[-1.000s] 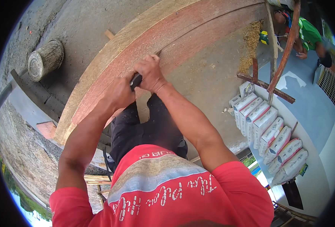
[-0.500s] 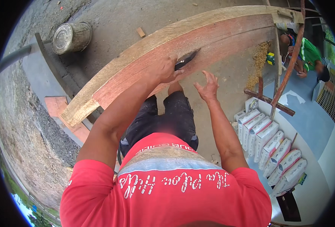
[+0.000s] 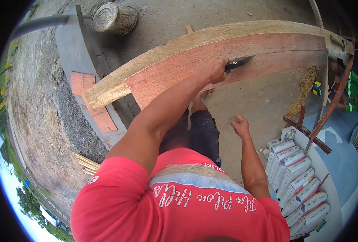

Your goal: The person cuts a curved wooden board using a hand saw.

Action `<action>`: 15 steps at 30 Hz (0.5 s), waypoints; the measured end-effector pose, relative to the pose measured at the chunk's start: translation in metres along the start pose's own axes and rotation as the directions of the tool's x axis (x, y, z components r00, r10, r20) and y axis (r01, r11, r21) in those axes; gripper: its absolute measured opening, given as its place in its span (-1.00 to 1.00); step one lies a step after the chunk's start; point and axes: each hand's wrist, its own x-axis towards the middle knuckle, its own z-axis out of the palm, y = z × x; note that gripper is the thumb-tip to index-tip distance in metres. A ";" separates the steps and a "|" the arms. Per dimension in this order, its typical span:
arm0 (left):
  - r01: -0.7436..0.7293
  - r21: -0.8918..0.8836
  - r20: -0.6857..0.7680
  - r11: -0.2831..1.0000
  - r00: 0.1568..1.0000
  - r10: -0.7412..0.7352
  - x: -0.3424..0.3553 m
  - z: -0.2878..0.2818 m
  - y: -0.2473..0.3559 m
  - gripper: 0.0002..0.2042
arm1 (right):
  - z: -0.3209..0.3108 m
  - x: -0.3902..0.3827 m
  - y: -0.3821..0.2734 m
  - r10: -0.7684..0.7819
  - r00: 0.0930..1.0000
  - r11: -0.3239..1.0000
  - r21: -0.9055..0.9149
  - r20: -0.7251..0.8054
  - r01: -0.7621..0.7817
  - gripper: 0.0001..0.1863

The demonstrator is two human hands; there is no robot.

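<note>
A long reddish wooden plank (image 3: 175,70) with a pale, rough upper edge lies across the view in front of me. My left hand (image 3: 213,69) reaches out over it and is closed around the handle of a dark tool (image 3: 238,63), whose tip rests against the plank's red face. My right hand (image 3: 240,125) hangs apart from the plank over the concrete floor, fingers loosely curled and holding nothing. My red shirt and dark trousers fill the lower middle.
A cut log stump (image 3: 113,17) stands at the back left. Sawdust (image 3: 306,86) is piled at the right, beside leaning wooden poles (image 3: 332,101). White sacks (image 3: 296,177) are stacked lower right. A person in a green shirt (image 3: 354,90) crouches far right. An orange board (image 3: 88,92) lies on the left.
Both hands gripped the tool a second ago. My right hand has let go and dropped toward my body, while my left hand has slid the tool to the right along the plank.
</note>
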 end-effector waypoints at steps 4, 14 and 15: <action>0.049 -0.099 0.069 0.994 0.997 -0.043 -0.001 -0.014 -0.031 -0.69 | 0.030 0.014 -0.055 -0.035 0.997 0.999 -0.009 0.062 0.036 -0.39; -0.096 -0.054 0.058 0.994 0.993 0.099 -0.003 -0.012 -0.014 -0.59 | 0.121 -0.019 -0.076 0.016 1.000 0.944 0.330 0.003 -0.016 -0.44; -0.116 -0.048 0.030 0.992 0.993 0.117 -0.002 -0.011 -0.020 -0.58 | 0.141 -0.024 -0.072 0.053 0.998 0.927 0.372 0.015 -0.055 -0.44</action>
